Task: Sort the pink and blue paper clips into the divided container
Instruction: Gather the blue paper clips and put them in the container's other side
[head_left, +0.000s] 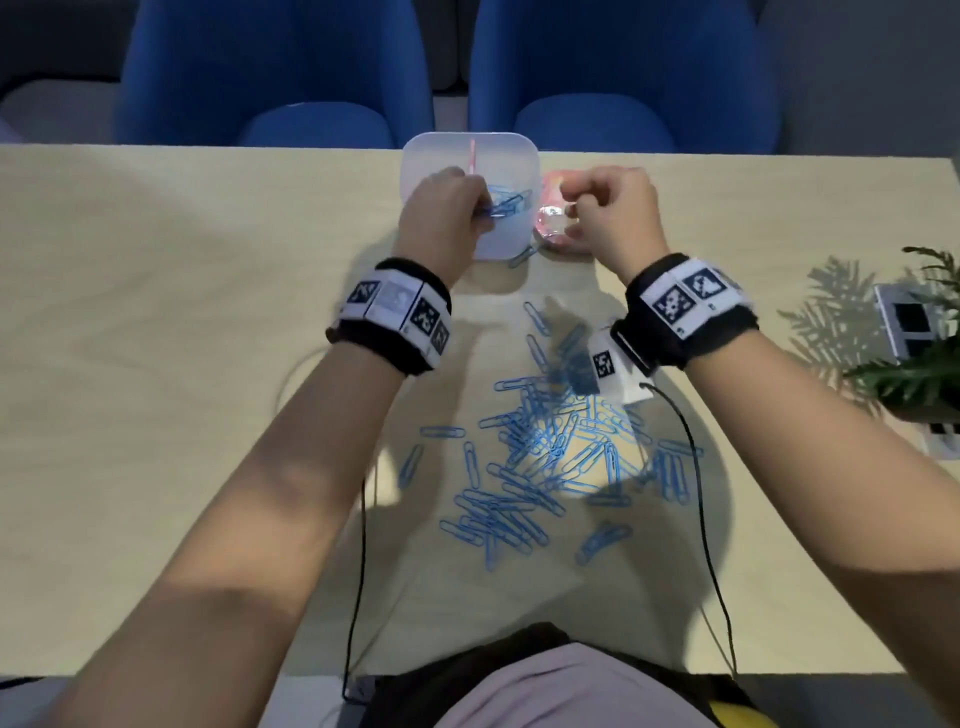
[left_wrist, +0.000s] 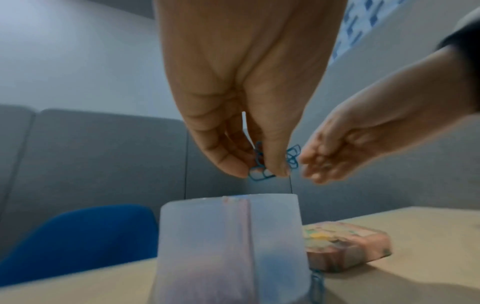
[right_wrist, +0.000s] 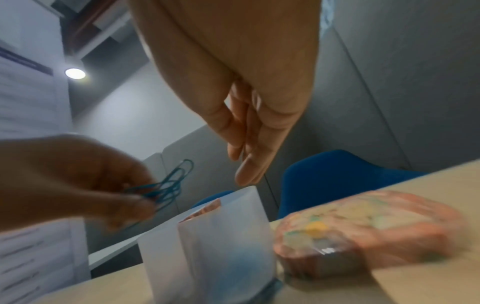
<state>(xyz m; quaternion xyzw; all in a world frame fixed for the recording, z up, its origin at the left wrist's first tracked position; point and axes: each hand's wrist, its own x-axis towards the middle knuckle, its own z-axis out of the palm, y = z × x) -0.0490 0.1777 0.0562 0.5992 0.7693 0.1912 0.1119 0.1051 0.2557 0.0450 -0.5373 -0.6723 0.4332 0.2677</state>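
A translucent white container (head_left: 511, 150) with a pink divider (head_left: 472, 158) stands at the table's far edge. My left hand (head_left: 485, 209) pinches a bunch of blue paper clips (head_left: 508, 202) over its right compartment; in the left wrist view the clips (left_wrist: 261, 174) hang just above the container's rim (left_wrist: 231, 226). My right hand (head_left: 571, 208) hovers to the right of the container with relaxed fingers (right_wrist: 246, 164) holding nothing. A large pile of blue clips (head_left: 545, 447) lies on the table near me. No pink clips are visible loose.
A pink patterned box (head_left: 553, 221) sits against the container's right side. One blue clip (head_left: 522, 256) lies at the container's near corner. A plant (head_left: 924, 364) and a white device (head_left: 904, 322) are at the right edge. Blue chairs (head_left: 275, 78) stand beyond the table.
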